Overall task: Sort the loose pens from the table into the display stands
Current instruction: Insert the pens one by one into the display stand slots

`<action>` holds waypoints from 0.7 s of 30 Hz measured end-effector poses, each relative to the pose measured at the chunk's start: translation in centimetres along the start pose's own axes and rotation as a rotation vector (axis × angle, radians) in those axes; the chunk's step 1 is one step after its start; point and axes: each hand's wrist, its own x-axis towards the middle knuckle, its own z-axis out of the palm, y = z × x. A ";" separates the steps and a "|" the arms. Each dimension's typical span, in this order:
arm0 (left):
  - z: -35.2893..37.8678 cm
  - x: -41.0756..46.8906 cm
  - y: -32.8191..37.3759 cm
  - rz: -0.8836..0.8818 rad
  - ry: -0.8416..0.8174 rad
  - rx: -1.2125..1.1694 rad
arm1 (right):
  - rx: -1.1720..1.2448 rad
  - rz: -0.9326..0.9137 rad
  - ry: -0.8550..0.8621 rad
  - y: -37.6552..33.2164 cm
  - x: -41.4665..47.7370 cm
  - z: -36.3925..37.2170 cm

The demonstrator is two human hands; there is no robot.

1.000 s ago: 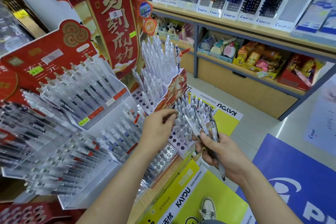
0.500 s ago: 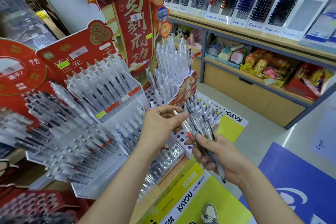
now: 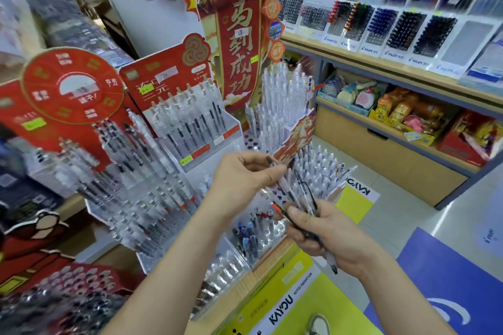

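My right hand grips a bundle of clear loose pens that fan up and to the left. My left hand pinches the upper end of one clear pen from that bundle. Both hands hover in front of a white stand with holes full of upright pens. Behind it rises a taller tier of white pens. On the left, tilted clear acrylic stands hold rows of black-ink pens.
A red scroll sign stands behind the displays. A wooden shelf unit with toys and Pilot pen racks runs along the right. A yellow Kayou box sits below my hands. A low clear tray holds blue pens.
The view has swung left and the stands have shifted right. My left hand left the white stand, came to the bundle and now pinches one pen. My right hand keeps its grip.
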 end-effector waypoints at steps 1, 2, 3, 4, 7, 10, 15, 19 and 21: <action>-0.7 -0.2 0.1 0.005 0.045 -0.006 | -0.047 -0.006 0.005 -0.1 0.1 0.4; -1.4 -0.3 0.2 0.013 0.083 -0.006 | -0.089 -0.005 0.012 -0.2 0.1 0.8; -2.2 -0.6 0.4 0.021 0.105 0.003 | -0.123 -0.002 0.006 -0.1 0.2 1.1; -3.0 -0.9 0.6 0.027 0.118 0.016 | -0.145 0.006 -0.004 -0.1 0.3 1.4; -5.1 -2.1 1.3 0.044 0.146 0.066 | -0.179 0.008 -0.031 0.0 0.8 2.6; -7.0 -3.2 1.6 0.060 0.161 0.108 | -0.194 -0.010 -0.062 -0.1 1.4 4.5; -9.4 -4.6 1.5 0.034 0.119 0.218 | -0.145 -0.014 -0.082 0.2 2.1 7.2; -11.7 -5.5 1.4 -0.005 0.022 0.251 | -0.113 -0.055 -0.053 0.6 2.9 8.2; -12.7 -5.9 1.3 -0.030 0.004 0.238 | -0.109 -0.068 -0.061 0.6 3.1 8.8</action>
